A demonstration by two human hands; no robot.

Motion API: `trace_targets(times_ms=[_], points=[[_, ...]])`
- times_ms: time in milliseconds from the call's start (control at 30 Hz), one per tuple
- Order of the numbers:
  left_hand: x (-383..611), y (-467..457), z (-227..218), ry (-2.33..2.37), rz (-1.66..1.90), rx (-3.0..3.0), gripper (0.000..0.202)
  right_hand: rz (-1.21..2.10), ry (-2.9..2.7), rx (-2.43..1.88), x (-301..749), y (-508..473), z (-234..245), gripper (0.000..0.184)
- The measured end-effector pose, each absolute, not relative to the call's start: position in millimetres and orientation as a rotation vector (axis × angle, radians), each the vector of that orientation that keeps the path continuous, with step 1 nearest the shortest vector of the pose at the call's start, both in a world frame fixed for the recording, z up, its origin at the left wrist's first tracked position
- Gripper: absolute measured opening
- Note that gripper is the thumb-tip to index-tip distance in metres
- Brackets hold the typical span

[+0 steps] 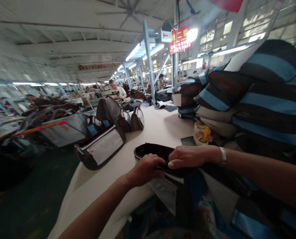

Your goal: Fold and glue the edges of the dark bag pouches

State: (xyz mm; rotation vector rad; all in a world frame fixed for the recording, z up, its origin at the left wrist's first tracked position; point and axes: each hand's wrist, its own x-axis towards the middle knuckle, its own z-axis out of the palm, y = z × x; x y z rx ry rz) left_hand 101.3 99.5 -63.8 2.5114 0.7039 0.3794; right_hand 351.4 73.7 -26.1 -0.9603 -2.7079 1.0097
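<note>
A dark bag [152, 151] with an open rim lies at the near edge of a long white table [160, 127]. My left hand [145, 169] is closed on the bag's near rim, fingers curled over the edge. Just to its right, my right hand [190, 156] pinches the same rim; a silver bracelet sits on that wrist. The bag's lower part hangs off the table toward me, showing white and blue panels.
A tall pile of blue, black and grey striped bags [252, 99] stands at the right. Several finished bags [105, 132] lie on the table's left side. A small cup [202, 132] holds a yellow item. Other workers sit far back.
</note>
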Motion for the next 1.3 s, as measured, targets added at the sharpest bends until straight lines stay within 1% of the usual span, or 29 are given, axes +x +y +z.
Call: trace_targets(times_ms=[67,133,233,333,433,467,533,667,767,900,1000,1067,1167,1233,1300], points=[[98,107,-49,0.656,0.353,2.471,0.02,0.897,-2.656,-0.859,369,68,-23,0.043],[92,113,-31,0.64,0.322,2.425,0.022,0.9,-2.546,-0.793,382,62,-24,0.045],[85,114,-8,0.614,0.239,2.355,0.024,1.137,-2.336,-0.792,384,52,-33,0.045],[89,100,3,0.583,0.125,2.295,0.021,1.416,-2.092,-0.706,371,40,-46,0.035],[100,80,6,0.608,0.091,2.145,0.036,1.537,-1.91,-0.61,356,30,-51,0.029],[104,75,6,0.618,0.111,2.107,0.037,1.534,-1.895,-0.6,353,28,-50,0.027],[110,68,6,0.632,0.155,2.07,0.032,1.497,-1.918,-0.589,349,25,-47,0.025],[116,63,8,0.668,0.154,2.045,0.034,1.393,-1.99,-0.627,346,24,-40,0.025],[117,61,10,0.678,0.167,2.048,0.032,1.397,-1.992,-0.662,347,24,-38,0.028],[116,57,9,0.649,0.176,2.007,0.018,1.498,-1.956,-0.691,347,23,-34,0.031],[115,55,6,0.664,0.212,1.954,0.007,1.384,-2.0,-0.759,342,23,-32,0.028],[115,52,5,0.701,0.246,1.979,0.008,1.347,-1.989,-0.803,338,23,-33,0.02],[117,45,6,0.759,0.297,2.11,0.013,1.457,-1.853,-0.851,333,22,-36,0.01],[117,41,9,0.77,0.316,2.184,0.017,1.536,-1.757,-0.847,331,21,-37,0.009],[117,38,12,0.767,0.311,2.217,0.015,1.568,-1.718,-0.826,330,20,-38,0.011]])
